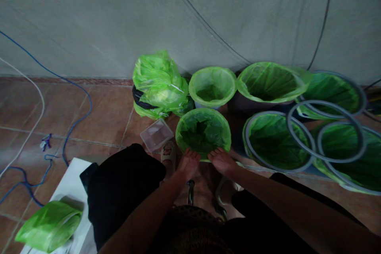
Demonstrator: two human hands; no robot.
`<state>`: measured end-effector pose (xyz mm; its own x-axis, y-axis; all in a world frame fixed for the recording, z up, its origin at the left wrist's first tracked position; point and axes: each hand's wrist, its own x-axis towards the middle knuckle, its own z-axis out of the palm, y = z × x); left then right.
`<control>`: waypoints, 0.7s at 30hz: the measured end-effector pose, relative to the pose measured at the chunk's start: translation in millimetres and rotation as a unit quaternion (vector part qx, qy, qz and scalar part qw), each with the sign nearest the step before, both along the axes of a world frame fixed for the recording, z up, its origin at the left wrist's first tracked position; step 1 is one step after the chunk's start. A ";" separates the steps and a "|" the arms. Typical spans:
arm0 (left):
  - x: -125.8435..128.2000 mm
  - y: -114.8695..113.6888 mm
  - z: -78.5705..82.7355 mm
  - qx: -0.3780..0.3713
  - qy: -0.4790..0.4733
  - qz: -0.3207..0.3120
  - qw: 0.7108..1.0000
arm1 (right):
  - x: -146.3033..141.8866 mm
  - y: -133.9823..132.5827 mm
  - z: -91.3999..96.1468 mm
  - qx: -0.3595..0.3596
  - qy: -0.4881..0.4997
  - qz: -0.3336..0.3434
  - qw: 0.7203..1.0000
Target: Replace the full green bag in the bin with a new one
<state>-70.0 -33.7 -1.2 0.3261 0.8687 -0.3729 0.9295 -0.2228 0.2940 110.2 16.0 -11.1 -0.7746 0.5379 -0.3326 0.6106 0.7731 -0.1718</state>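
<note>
A small bin lined with a green bin bag (203, 133) stands on the floor between my feet. My left hand (189, 162) is closed on the near left part of its rim, with the fingers over the folded edge of the bag. On the near right part of the same rim, my right hand (220, 160) grips the bag edge in a similar way. The bag hangs down inside the bin in creases, and its top is turned outward around the rim. My thumbs are hard to make out.
Behind it are a lined bin (213, 87) and a wider lined bin (269, 83). Ringed bins (276, 141) and a loose grey ring (326, 102) are at right. Filled green bags (159, 83), a clear plastic box (156, 135), a bag roll (49, 226) and a blue cable (91, 103) lie left.
</note>
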 end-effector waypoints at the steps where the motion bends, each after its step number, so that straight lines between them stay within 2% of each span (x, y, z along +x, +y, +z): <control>1: -0.1 -2.0 -0.4 0.005 0.002 0.002 1.000 | 0.0 -1.4 0.7 0.004 0.000 -0.004 1.000; 4: -3.4 -9.7 5.2 0.037 -0.013 0.032 0.999 | -0.6 -0.2 13.1 0.006 0.019 -0.015 1.000; 9: -11.3 -10.1 29.2 0.073 -0.031 0.080 0.994 | 3.2 19.9 50.7 0.010 0.071 -0.035 0.997; 12: -10.9 -8.0 37.5 0.076 -0.031 0.088 0.993 | 9.8 26.2 60.3 -0.005 0.056 -0.049 0.997; 17: -8.1 -15.4 33.5 0.054 -0.012 0.060 0.997 | 16.0 19.8 59.0 -0.048 0.006 -0.044 0.998; 19: -9.0 -17.1 30.5 0.059 -0.003 0.057 0.997 | 18.8 28.1 65.0 -0.057 0.033 -0.065 0.996; 21: -10.3 -16.3 29.7 0.076 -0.001 0.067 0.995 | 29.2 49.3 76.7 -0.047 0.057 -0.123 0.990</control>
<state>-80.3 -50.0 28.5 0.2049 0.9507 -0.2329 0.9533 -0.1399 0.2676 139.5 65.3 65.6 -0.6602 0.6851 -0.3079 0.7502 0.5814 -0.3150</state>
